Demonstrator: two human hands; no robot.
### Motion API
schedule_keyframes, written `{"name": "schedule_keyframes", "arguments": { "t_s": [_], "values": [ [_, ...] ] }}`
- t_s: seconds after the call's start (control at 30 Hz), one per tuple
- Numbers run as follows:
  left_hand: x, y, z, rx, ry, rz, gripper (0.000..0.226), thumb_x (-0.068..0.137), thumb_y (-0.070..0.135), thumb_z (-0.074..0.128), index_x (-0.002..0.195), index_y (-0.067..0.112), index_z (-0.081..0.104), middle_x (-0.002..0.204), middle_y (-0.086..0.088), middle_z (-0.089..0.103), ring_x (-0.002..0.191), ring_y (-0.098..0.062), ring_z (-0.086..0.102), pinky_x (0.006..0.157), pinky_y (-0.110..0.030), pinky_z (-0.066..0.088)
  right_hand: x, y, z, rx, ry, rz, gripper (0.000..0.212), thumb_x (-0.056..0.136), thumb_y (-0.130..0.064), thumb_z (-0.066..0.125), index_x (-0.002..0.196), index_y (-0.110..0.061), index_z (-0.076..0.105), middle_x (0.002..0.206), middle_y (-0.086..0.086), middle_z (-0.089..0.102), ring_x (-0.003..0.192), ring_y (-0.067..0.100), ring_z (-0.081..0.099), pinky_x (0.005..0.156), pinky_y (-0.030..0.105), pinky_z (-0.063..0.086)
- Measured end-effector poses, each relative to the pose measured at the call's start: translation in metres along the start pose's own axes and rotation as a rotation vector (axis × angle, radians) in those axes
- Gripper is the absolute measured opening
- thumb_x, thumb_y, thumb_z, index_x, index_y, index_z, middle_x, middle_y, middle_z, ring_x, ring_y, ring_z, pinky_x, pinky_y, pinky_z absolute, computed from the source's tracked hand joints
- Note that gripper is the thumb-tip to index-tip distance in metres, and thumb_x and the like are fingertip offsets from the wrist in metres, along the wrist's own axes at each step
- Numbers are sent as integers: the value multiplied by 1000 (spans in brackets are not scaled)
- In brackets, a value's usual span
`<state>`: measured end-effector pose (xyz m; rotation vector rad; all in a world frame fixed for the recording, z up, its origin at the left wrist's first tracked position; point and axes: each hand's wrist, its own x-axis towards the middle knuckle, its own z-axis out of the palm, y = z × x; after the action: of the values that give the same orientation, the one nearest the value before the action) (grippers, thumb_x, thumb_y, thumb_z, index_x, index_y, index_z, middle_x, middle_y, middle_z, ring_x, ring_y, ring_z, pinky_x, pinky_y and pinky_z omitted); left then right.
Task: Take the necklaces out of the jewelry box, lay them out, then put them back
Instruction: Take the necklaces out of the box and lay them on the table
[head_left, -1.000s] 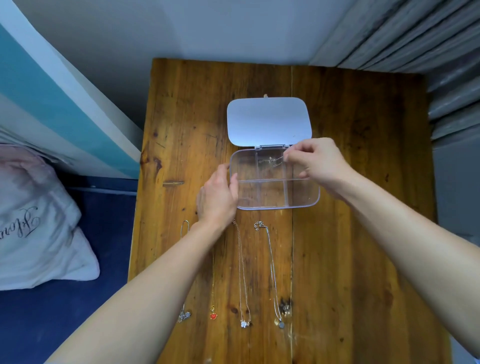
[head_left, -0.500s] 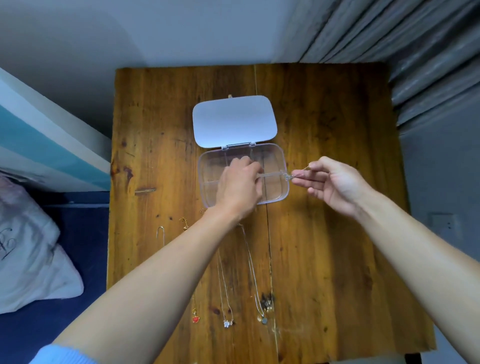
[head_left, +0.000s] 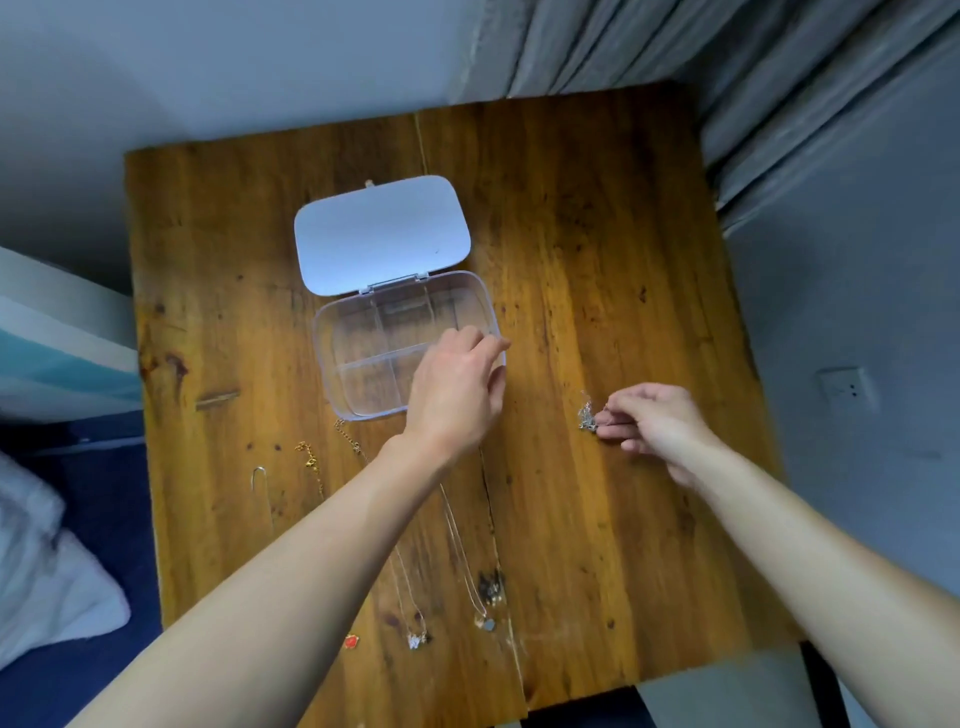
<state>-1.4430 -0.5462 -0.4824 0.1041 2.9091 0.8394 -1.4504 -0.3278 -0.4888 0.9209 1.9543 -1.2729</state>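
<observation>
A clear jewelry box (head_left: 363, 338) with dividers lies open on the wooden table (head_left: 597, 234), its white lid (head_left: 382, 234) flipped back. The compartments I can see look empty. My left hand (head_left: 457, 384) rests over the box's near right corner, fingers pinched together at the rim. My right hand (head_left: 654, 421) is to the right of the box, pinching a bunched silver necklace (head_left: 587, 415) just above the wood. Several necklaces (head_left: 467, 561) lie stretched out in front of the box, partly hidden by my left forearm, with a red pendant (head_left: 352, 642) and silver pendants (head_left: 415, 639) at their near ends.
A grey curtain (head_left: 779, 78) hangs at the table's far right. A bed with a white pillow (head_left: 41, 587) lies to the left, below the table's left edge. A wall socket (head_left: 844, 388) sits on the grey wall to the right.
My right hand has drawn the silver necklace out of the box and carried it to the right over the table. My left hand shifted to the box's right corner. The camera view tilted.
</observation>
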Motion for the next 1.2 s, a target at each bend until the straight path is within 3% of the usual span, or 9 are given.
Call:
{"name": "schedule_keyframes", "arguments": {
  "t_s": [0.07,0.2,0.27,0.37,0.57,0.77,0.93,1.1,1.2],
  "values": [
    [-1,3,1,35,36,26,23,84,11,62,106,9,68,98,-11,63,92,-33,57,72,-42,51,4,9,-5,-144,95,-127,7,86,-9,63,81,-14,66,84,15,74,59,14,66,49,23,46],
    [-11,18,8,72,130,127,17,79,8,63,95,7,67,91,-12,63,85,-33,56,67,-42,47,0,17,-12,-567,328,-482,7,79,-22,70,85,-24,70,79,-6,66,73,19,62,68,31,49],
    [-17,26,16,56,121,173,15,79,8,61,92,7,67,88,-11,62,81,-32,56,64,-40,47,-5,18,-8,-648,253,-565,11,77,-33,75,85,-27,69,85,-8,65,74,18,60,67,31,49],
    [-24,32,31,30,34,143,13,78,9,63,90,9,68,82,-8,64,79,-30,59,59,-36,49,-5,28,0,-897,172,-527,26,73,-51,76,84,-29,67,85,-12,63,77,14,53,66,28,41],
    [-21,40,59,11,-154,71,19,89,19,55,103,16,67,95,-4,65,94,-25,58,69,-37,51,4,42,-16,-701,114,-541,12,81,-34,72,74,-26,68,77,-10,65,73,16,60,61,26,39],
    [-7,60,78,76,-238,236,27,90,30,57,114,23,66,94,-6,58,95,-27,55,68,-36,44,10,59,-41,-641,109,-518,8,81,-27,72,74,-28,68,67,-13,61,68,16,59,59,28,44],
    [-3,67,78,93,-270,264,22,87,32,59,105,20,66,96,-5,58,96,-26,55,68,-35,42,15,72,-51,-571,116,-533,9,79,-25,75,82,-29,68,66,-11,62,61,13,56,60,33,53],
    [0,80,81,137,-347,269,16,87,31,61,98,19,66,96,-1,59,93,-22,53,64,-30,37,17,80,-56,-488,126,-529,9,81,-23,75,79,-28,68,66,-10,62,57,11,54,58,29,50],
    [3,84,82,140,-379,270,10,89,23,59,90,16,66,95,-2,62,90,-22,54,63,-33,47,17,83,-59,-457,127,-519,9,80,-22,75,77,-28,68,65,-10,63,57,10,54,59,30,50]
  ]
}}
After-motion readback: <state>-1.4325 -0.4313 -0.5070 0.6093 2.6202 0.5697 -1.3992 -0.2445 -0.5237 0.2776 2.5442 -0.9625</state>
